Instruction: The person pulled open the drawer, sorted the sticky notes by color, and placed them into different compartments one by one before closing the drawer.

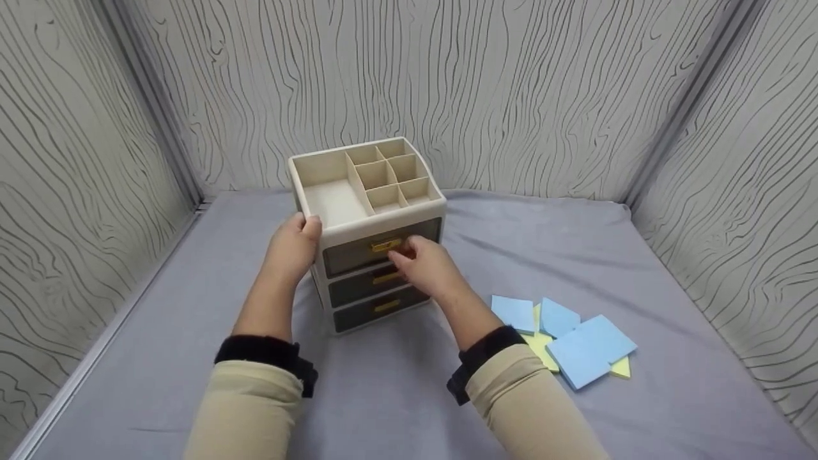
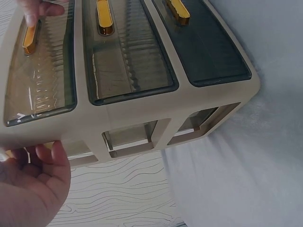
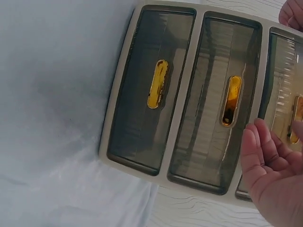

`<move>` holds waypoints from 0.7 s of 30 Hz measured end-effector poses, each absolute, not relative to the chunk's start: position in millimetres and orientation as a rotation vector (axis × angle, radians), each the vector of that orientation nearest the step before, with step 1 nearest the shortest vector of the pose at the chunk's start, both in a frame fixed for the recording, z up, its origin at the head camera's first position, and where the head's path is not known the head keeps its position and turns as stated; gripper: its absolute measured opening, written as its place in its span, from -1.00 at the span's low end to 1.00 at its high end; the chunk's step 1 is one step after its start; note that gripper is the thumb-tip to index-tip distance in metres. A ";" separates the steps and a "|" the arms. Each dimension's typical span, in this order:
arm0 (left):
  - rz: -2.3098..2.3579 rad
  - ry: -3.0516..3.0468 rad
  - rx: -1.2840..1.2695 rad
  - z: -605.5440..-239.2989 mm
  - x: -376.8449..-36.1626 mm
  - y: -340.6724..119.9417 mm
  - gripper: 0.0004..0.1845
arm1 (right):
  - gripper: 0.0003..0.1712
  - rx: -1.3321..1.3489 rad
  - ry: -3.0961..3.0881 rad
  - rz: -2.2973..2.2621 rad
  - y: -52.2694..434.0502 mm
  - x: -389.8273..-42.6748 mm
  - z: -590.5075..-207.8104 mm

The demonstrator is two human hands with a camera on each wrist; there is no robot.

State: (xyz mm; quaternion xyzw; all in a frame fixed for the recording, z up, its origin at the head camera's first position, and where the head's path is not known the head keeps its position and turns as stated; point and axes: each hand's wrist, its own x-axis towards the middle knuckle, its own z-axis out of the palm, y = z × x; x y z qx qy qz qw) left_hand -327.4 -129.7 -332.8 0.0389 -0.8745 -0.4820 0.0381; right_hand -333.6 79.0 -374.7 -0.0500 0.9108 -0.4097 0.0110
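Observation:
A beige desk organiser (image 1: 383, 225) stands on the grey cloth, with open compartments on top and three smoky drawers with gold handles. My left hand (image 1: 294, 246) grips its top left corner, thumb on the front rim; in the left wrist view the left hand (image 2: 28, 189) holds the organiser (image 2: 142, 113) by that edge. My right hand (image 1: 425, 265) has its curled fingers on the top drawer's handle (image 1: 385, 245). The right wrist view shows the right hand (image 3: 272, 170) by that handle (image 3: 297, 118). All three drawers look pushed in.
Several blue and yellow sticky-note pads (image 1: 575, 348) lie scattered on the cloth to the right of my right forearm. Wood-grain patterned walls (image 1: 511, 96) close in the back and both sides.

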 end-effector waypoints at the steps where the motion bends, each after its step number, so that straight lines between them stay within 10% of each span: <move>1: -1.473 -2.683 0.120 -332.7 -327.1 -129.7 -0.73 | -0.78 -0.156 2.845 -1.258 80.7 -333.4 -378.1; 21: -1.480 -2.679 0.150 -332.9 -327.8 -127.9 -0.73 | -0.68 -0.009 2.578 -1.494 70.6 -331.4 -413.7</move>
